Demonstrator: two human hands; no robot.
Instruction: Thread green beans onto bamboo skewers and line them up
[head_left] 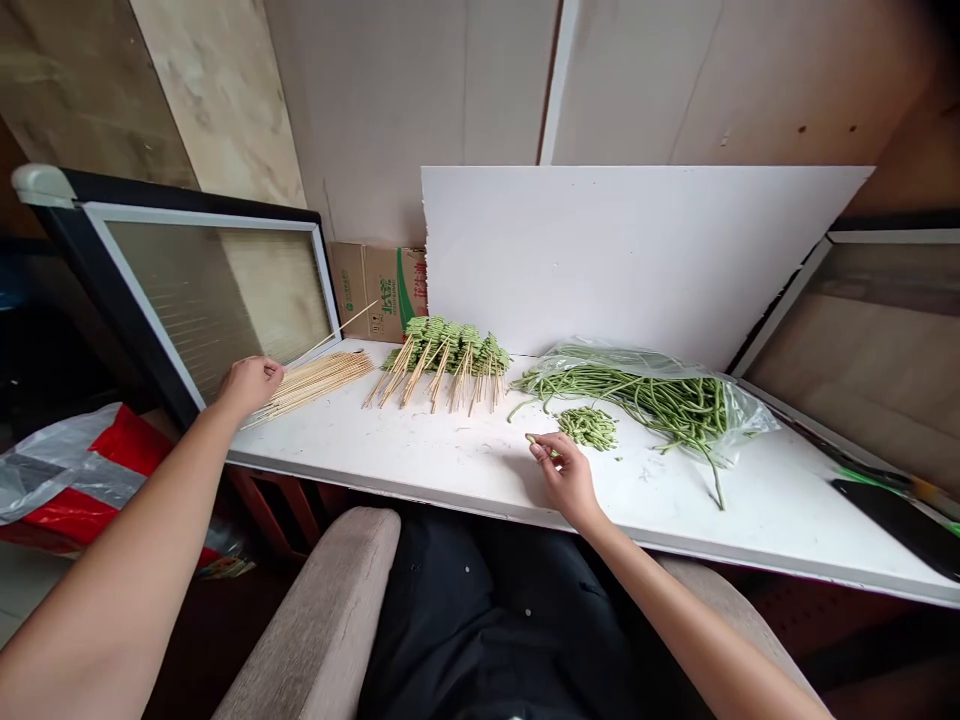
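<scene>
My left hand [249,384] reaches far left and rests curled on the near end of a pile of bare bamboo skewers [319,379]; one skewer [341,329] sticks up from its fingers. My right hand [564,470] lies on the white board [420,450] with fingers pinched on a short green bean piece [534,439]. Just beyond it sits a small heap of cut bean pieces [589,426]. A row of skewers threaded with coiled beans [448,358] lies at the back.
Long green beans [660,395] spill from a clear plastic bag [739,415] at right. A white panel [622,250] stands behind, a cardboard box [379,285] left of it. Glass-lidded cabinets flank both sides. A dark knife-like object [896,520] lies far right. A red and grey bag [67,475] sits low left.
</scene>
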